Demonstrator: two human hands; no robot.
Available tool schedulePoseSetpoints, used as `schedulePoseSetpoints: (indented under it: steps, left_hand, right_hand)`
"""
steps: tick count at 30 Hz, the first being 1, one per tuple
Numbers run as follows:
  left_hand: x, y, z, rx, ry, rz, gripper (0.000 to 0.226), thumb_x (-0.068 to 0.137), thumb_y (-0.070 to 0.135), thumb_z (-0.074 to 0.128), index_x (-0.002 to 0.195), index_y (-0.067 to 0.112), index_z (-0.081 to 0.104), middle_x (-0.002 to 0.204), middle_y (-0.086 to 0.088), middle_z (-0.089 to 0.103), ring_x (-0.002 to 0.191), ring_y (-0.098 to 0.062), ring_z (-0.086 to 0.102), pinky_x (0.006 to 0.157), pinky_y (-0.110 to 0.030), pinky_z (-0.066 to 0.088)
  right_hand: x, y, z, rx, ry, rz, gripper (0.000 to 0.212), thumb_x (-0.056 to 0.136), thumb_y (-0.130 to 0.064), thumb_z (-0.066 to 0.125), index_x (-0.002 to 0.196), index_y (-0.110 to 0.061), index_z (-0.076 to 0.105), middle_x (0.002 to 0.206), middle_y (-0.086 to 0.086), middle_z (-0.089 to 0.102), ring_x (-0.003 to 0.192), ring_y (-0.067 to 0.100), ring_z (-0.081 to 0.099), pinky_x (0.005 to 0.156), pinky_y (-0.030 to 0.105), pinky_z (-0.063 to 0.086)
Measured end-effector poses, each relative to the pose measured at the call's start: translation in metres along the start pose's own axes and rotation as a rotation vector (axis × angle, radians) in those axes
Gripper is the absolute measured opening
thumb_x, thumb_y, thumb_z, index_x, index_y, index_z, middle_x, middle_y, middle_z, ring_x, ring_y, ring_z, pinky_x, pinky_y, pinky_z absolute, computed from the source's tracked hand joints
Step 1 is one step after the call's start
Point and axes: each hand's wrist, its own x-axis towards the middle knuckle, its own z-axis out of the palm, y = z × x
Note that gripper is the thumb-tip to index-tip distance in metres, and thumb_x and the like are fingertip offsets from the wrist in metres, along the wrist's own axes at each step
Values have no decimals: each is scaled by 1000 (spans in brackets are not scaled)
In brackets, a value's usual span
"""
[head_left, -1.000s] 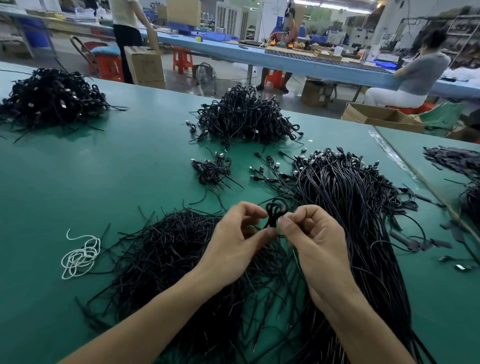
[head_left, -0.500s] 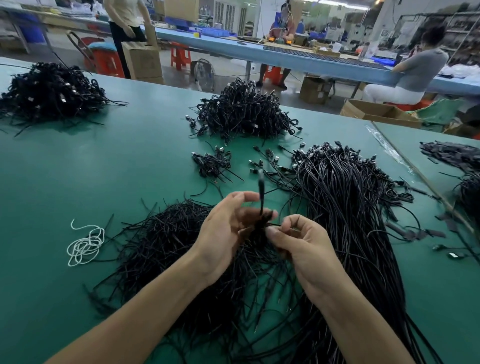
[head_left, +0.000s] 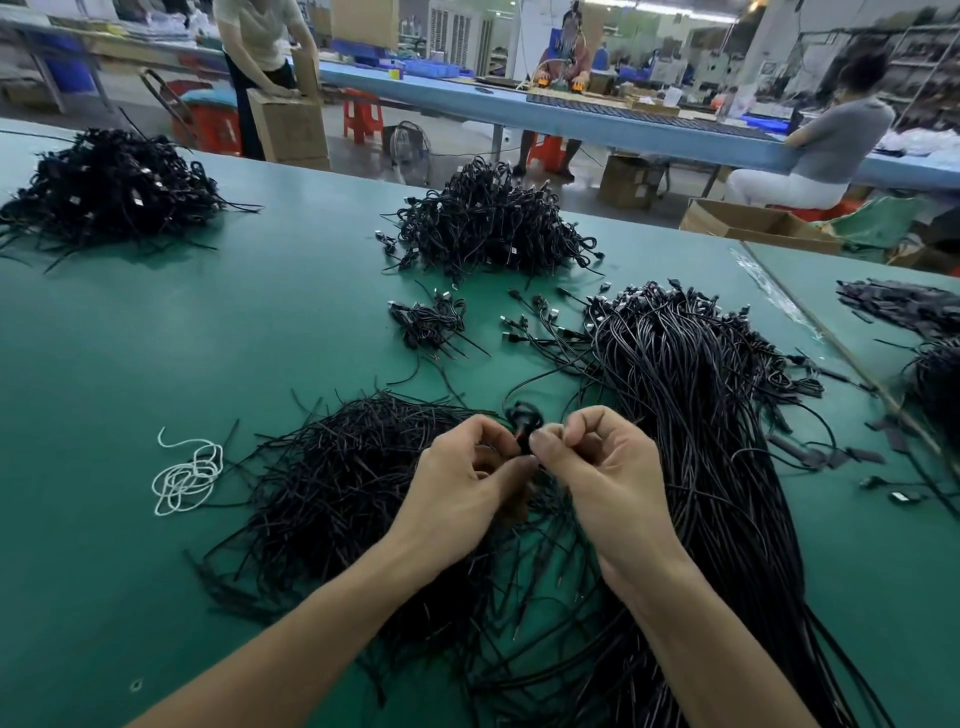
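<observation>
One small coiled black cable (head_left: 523, 417) is held just above the bench (head_left: 156, 364), between two hands. It is pinched from one side by the left hand (head_left: 462, 488) and from the other by the right hand (head_left: 605, 475), with the fingers of both curled in upon it. Only the top loop of the coil is seen above the fingertips; the rest is hidden.

One spread heap of short black ties (head_left: 343, 467) is seen beneath the left forearm. Just beside it, one long sheaf of uncoiled cables (head_left: 685, 405) is laid out, with its plugs at the far end. Three gatherings of bundled cables are counted farther off: one far-left heap (head_left: 109, 187), one middle heap (head_left: 493, 223) and one small cluster (head_left: 431, 325) nearer the hands. One white cord (head_left: 187, 475) is left loose beside the ties. Three persons are seen in the background: one standing (head_left: 260, 47), two seated.
</observation>
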Motion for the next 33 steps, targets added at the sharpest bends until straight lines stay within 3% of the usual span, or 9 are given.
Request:
schedulePoseSetpoints:
  steps: [4,6,8,11,15,19,25,29,33]
  left_hand:
    - [1,3,-3,-235,21,-25,15,98,-3,53,103,1,66,101,-20,71,90,-25,68,79,-34,57]
    - [-2,5,-4,-440,10,-99,23,100,6,48,100,6,71,107,-25,69,95,-30,68,84,-42,57]
    - [-1,10,-4,-592,8,-214,30,99,22,49,88,15,76,102,-20,70,88,-24,69,82,-40,56]
    - [5,17,-5,-800,-59,-316,36,99,41,48,96,10,66,109,-17,73,92,-25,71,89,-40,54]
    - [10,23,-8,-795,-71,-227,41,86,48,57,103,11,60,108,-13,74,89,-21,72,75,-30,57]
    - [15,22,-9,-905,18,-82,24,92,36,56,93,12,60,98,-15,73,89,-26,72,67,-26,58]
    - [21,17,-11,-896,77,137,24,97,31,51,89,9,58,90,-9,70,89,-29,73,76,-33,59]
    - [26,16,-15,-568,-20,175,16,92,30,63,86,15,61,74,-6,66,57,-18,66,73,-41,57]
    - [29,12,-12,-224,-145,134,22,81,31,81,92,22,65,66,-2,66,52,-16,61,57,-25,53]
  right_hand:
    - [-8,0,3,-7,-93,4,28,86,9,66,73,-10,51,70,-4,67,70,6,62,70,18,53]
    - [-7,-2,2,-16,-92,-5,28,87,8,66,73,-10,51,70,-4,66,69,7,62,69,18,53]
    - [-6,-3,2,-35,-94,-19,30,87,8,66,71,-12,51,69,-4,66,68,7,62,68,18,53]
    - [-4,-2,2,-106,-88,-45,37,86,10,66,67,-19,51,68,-5,64,68,7,62,70,19,52]
    - [2,-3,-2,-189,-70,-80,46,85,6,69,61,-29,54,67,-6,64,69,7,61,71,21,53]
    - [9,-1,-3,-262,-71,-93,46,85,4,70,62,-31,52,67,-6,63,65,7,57,67,21,50]
    - [21,2,-3,-439,4,-126,43,85,-5,74,63,-27,44,65,-11,62,62,9,54,64,39,54]
    - [31,3,-9,-471,87,-143,46,85,-5,74,62,-25,40,62,-13,60,60,11,52,62,42,51]
    - [42,-1,-10,-532,83,-245,47,85,-5,74,60,-29,42,63,-15,59,60,6,55,61,34,53]
